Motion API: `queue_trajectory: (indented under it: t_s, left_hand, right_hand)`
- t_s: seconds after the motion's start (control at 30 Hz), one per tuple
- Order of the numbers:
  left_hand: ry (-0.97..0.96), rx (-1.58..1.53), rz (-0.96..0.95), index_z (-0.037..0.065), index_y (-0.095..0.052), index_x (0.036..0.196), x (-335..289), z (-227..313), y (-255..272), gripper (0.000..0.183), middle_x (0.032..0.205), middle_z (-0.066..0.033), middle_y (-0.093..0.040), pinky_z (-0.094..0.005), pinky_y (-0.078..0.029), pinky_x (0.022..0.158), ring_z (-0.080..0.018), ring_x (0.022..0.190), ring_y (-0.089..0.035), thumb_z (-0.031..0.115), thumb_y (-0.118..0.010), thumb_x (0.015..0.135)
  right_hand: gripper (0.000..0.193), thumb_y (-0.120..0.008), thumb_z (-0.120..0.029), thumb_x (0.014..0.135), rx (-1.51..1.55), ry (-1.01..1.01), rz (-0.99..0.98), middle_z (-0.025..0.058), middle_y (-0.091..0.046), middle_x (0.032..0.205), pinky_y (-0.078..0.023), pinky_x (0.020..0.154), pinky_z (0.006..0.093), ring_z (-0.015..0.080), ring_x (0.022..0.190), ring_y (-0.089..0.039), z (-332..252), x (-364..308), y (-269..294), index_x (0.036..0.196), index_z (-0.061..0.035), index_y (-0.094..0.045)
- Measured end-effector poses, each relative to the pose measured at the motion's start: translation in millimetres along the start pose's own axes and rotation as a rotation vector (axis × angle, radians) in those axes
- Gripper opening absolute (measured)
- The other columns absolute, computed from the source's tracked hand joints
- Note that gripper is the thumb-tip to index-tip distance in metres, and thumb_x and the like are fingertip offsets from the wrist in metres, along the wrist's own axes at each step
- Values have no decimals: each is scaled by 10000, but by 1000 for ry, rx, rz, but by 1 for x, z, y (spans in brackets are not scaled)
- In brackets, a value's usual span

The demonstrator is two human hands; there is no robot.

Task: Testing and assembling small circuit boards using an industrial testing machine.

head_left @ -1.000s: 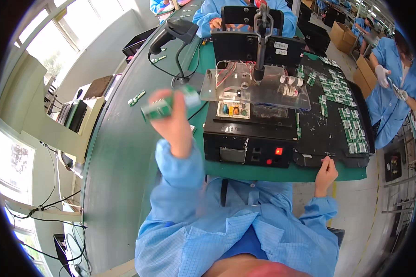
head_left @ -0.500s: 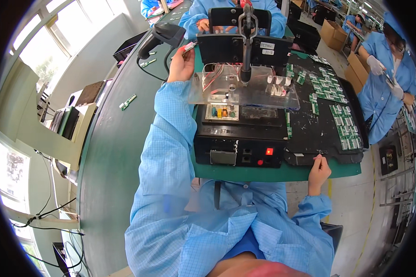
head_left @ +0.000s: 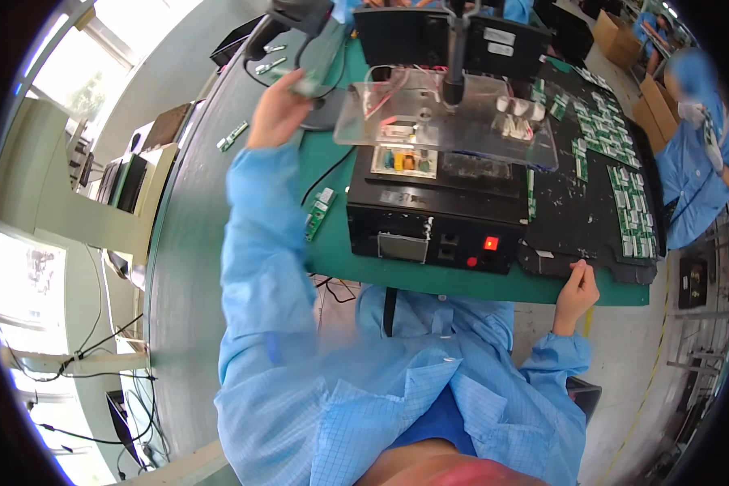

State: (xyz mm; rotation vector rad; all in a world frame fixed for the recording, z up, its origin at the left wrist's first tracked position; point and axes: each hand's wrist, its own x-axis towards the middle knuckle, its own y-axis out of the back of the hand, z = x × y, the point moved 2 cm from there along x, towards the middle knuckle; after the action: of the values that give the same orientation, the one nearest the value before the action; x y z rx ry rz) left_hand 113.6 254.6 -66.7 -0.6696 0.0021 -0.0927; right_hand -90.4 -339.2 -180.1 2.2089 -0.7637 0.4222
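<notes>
My left hand (head_left: 279, 115) is raised over the bench, left of the test fixture. Between its fingertips is a small green circuit board (head_left: 304, 83), smeared by motion. Above that hand stands a black handheld scanner (head_left: 300, 18), cut off by the top edge. The fixture is a black box (head_left: 429, 231) with a lit red switch, under a clear acrylic plate (head_left: 445, 121). A component board (head_left: 405, 161) lies beneath the plate. My right hand (head_left: 577, 293) is closed at the front edge of the black tray (head_left: 563, 219); whether anything is in its fingers is hidden.
Rows of green circuit boards (head_left: 633, 212) fill the tray's right side. Single boards lie on the bench, one (head_left: 320, 214) left of the fixture, another (head_left: 232, 136) farther left. A black cable (head_left: 326, 174) runs past the fixture. A gloved co-worker (head_left: 701, 162) stands at right.
My left hand has moved left and nearer, away from the fixture, with the circuit board. A board formerly behind my sleeve now shows. The view has shifted; my right hand stays by the tray.
</notes>
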Motion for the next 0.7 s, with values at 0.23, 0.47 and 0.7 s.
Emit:
queue_trajectory:
  t_s: [0.23,0.47,0.7]
  left_hand:
    - [288,1239,433,87,-534,1420,-160,70,106,599,906,-6,-646,-245,-468,673,-100,780,-600,88,-740,858]
    - [713,1384,338,141,-533,1456,-237,96,191,721,746,14,-628,-250,-441,572,-83,622,-556,31,-788,790]
    - [97,2043,659,113,-593,1353,-267,110,253,583,1242,-197,-549,-404,-472,978,-328,1135,-557,125,-758,793]
  right_hand:
    - [221,-608,-164,994,45,5,-56,113,-639,679,-420,553,292,113,594,-525,-16,5,4,864,-5,-691]
    - [182,-598,-2,923,73,262,-363,105,-671,940,-483,664,308,199,796,-639,-66,61,10,1071,-23,-701]
    - [382,-587,31,844,69,777,-656,102,-592,1342,-449,1007,400,314,1239,-527,-66,93,-63,1207,-62,-663]
